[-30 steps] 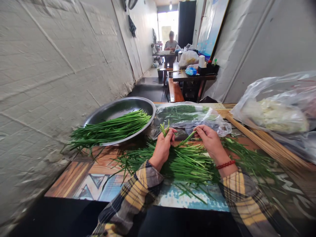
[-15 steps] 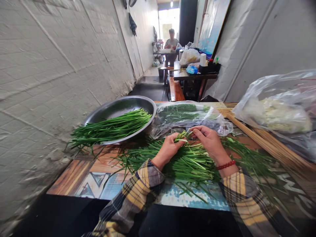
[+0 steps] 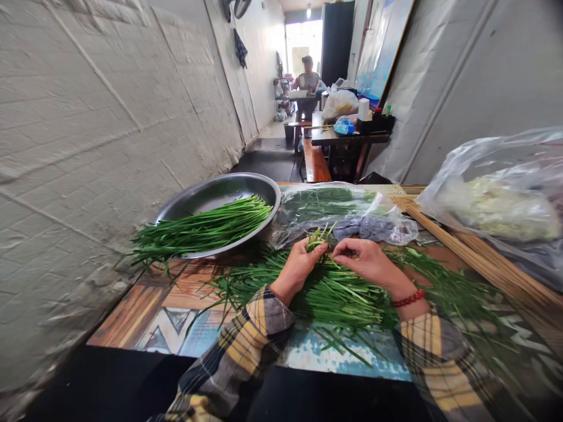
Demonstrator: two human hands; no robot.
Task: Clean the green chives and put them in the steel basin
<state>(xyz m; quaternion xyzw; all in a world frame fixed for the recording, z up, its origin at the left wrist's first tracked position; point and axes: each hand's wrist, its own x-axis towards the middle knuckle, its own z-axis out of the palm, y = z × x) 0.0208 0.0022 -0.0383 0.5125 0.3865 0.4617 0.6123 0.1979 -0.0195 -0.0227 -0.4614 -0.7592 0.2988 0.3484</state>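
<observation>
A small bunch of garlic chives is gripped in my left hand, its pale ends pointing up past the thumb. Just to the right, my right hand has thumb and fingertips pressed together close to the bunch. Whatever those fingertips pinch, if anything, is hidden. Below both hands spreads a loose pile of garlic chives on the patterned table. Thin green leaves and scraps lie beside my right wrist.
At the left back, a metal basin holds chives that overhang its rim. Behind my hands lies a clear plastic bag with greens inside. To the right are long thin sticks and a bag of pale shreds. A person sits far back.
My right hand has lowered slightly and its fingers have curled in more. The chives in my left hand now point more upward. The view has shifted a little.
</observation>
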